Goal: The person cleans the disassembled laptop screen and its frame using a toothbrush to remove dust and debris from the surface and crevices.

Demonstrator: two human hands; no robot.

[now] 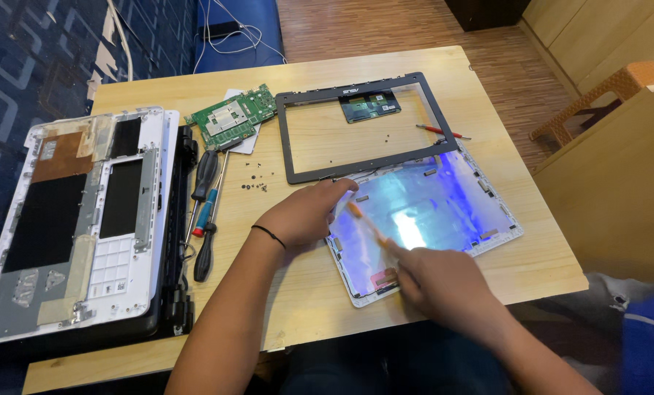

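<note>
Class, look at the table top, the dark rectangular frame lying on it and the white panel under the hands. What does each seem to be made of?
Pale table top: looks like wood or wood laminate, matt, with faint grain lines. Dark grey rectangular screen frame: probably moulded plastic, thin, with a dull sheen. White laptop lid panel, touched by the left hand and right hand: white plastic rim; the inside looks like foil or metal, mirroring bluish light.

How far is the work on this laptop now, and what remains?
Done: the black bezel, green circuit board and loose screws lie removed on the table. In hand: the left hand steadies the white lid shell, while the right hand works an orange tool on it. Left: the opened base, apparently.
</note>
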